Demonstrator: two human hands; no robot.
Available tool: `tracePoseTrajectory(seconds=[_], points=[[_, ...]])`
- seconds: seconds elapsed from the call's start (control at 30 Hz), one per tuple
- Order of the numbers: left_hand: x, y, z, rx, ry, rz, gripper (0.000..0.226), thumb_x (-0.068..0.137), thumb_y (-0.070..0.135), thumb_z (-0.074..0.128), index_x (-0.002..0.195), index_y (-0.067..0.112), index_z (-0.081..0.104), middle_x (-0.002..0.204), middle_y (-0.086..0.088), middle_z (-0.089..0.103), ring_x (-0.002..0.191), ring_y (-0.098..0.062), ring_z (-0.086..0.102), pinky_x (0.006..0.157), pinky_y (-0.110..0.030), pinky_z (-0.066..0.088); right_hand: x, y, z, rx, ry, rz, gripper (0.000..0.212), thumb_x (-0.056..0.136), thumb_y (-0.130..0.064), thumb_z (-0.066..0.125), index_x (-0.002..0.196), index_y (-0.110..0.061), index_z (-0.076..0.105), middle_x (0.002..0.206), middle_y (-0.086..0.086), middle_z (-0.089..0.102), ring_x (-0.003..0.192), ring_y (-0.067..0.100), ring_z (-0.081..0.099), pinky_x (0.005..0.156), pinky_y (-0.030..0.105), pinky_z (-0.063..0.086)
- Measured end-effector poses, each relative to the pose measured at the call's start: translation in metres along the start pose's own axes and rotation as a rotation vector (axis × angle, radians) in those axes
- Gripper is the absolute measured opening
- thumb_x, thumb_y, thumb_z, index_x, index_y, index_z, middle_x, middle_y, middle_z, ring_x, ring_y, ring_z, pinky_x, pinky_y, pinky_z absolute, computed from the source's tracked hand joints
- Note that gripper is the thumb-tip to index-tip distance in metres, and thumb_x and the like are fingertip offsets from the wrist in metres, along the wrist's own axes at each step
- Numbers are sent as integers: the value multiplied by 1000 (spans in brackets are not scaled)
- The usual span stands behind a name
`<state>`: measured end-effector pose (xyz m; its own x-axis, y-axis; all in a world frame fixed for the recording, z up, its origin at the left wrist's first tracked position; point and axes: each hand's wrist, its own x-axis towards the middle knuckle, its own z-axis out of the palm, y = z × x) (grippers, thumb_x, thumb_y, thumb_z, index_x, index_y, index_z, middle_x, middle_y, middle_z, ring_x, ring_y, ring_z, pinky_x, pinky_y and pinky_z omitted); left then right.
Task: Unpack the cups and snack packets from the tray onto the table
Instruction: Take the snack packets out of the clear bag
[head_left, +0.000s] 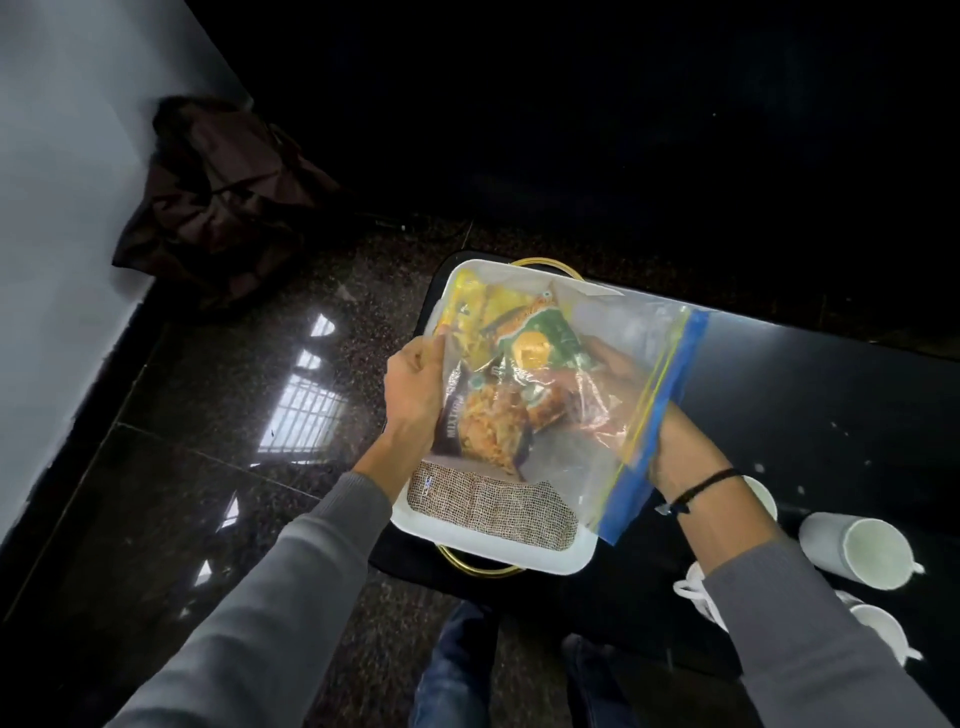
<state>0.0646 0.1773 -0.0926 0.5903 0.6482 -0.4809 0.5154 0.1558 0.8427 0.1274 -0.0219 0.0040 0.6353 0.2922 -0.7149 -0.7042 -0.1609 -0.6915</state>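
A clear zip bag (613, 364) with a blue seal strip hangs just above the white tray (498, 545). Inside it are several snack packets (519, 374), yellow, green and orange-brown. My left hand (415, 389) grips the bag's closed left end. My right hand (670, 436) reaches into the bag's open end, its fingers by the green packet; whether they grip it is hidden by the plastic. White cups lie on the black table at the right: one on its side (857, 551), others (883, 629) partly behind my right sleeve.
A woven brown mat (493, 506) lies in the tray's near end. The tray has gold handles (480, 569) and rests at the black table's (805, 395) left end. A dark bag (218, 197) sits on the glossy floor by the wall. My knees show below.
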Motion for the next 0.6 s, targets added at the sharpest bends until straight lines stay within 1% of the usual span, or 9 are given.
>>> tracePoseTrajectory(seconds=[0.03, 0.07, 0.13, 0.17, 0.23, 0.3, 0.37, 0.47, 0.6], points=[[1, -2, -6, -17, 15, -16, 36, 100, 38, 59, 71, 18, 64, 69, 0, 63, 69, -18, 56, 66, -30, 48, 4, -1, 2, -28, -30, -25, 17, 97, 6, 57, 104, -5, 66, 91, 16, 69, 73, 20, 72, 72, 31, 59], [2, -4, -13, -46, 21, -33, 37, 100, 38, 60, 72, 14, 63, 73, -8, 61, 72, -21, 54, 69, -35, 47, 9, 1, 0, -82, -14, -26, 26, 95, 5, 63, 120, -1, 66, 103, 21, 68, 85, 30, 70, 81, 42, 59], [3, -9, -27, -76, 28, -59, 33, 101, 34, 60, 80, 9, 65, 80, -14, 60, 75, -25, 53, 70, -41, 46, 8, 4, -9, -155, 72, -30, 32, 89, 0, 75, 120, 5, 67, 104, 29, 73, 83, 33, 70, 81, 52, 63], [3, -12, -34, -74, 34, -67, 31, 101, 32, 59, 81, 9, 66, 78, -14, 61, 71, -23, 53, 67, -38, 46, 5, 6, -15, -177, 92, -36, 31, 83, -6, 83, 111, 2, 72, 102, 25, 76, 80, 30, 72, 75, 48, 65], [1, -18, -47, -85, 50, -78, 32, 101, 29, 59, 74, 12, 64, 67, -4, 64, 59, -17, 55, 56, -30, 47, -3, 7, -23, -180, 111, -89, 32, 66, -24, 93, 94, -15, 79, 92, 6, 82, 76, 17, 75, 64, 28, 62], [-1, -23, -58, -103, 75, -98, 31, 101, 27, 60, 73, 16, 66, 61, 5, 66, 50, -10, 57, 46, -22, 49, -9, 5, -29, -163, 154, -168, 35, 58, -34, 89, 90, -25, 78, 86, -6, 81, 71, 2, 71, 58, 15, 54], [-3, -27, -66, -119, 94, -114, 29, 101, 27, 60, 75, 16, 66, 60, 7, 68, 49, -9, 59, 44, -20, 49, -12, 5, -35, -69, 213, -222, 25, 63, -32, 82, 85, -23, 74, 82, -11, 78, 65, -5, 66, 54, 13, 49], [-9, -32, -73, -137, 99, -115, 31, 103, 25, 57, 74, 16, 66, 56, 10, 69, 46, -4, 60, 45, -20, 51, -17, -2, -39, 63, 310, -247, 10, 65, -33, 73, 68, -27, 66, 73, -15, 71, 61, -3, 61, 45, 14, 40], [-12, -35, -76, -114, 84, -119, 32, 103, 26, 56, 75, 18, 68, 59, 6, 70, 51, -10, 61, 47, -24, 52, -14, -12, -40, 127, 360, -307, 13, 67, -26, 67, 56, -29, 61, 64, -15, 65, 57, 6, 53, 40, 18, 32]])
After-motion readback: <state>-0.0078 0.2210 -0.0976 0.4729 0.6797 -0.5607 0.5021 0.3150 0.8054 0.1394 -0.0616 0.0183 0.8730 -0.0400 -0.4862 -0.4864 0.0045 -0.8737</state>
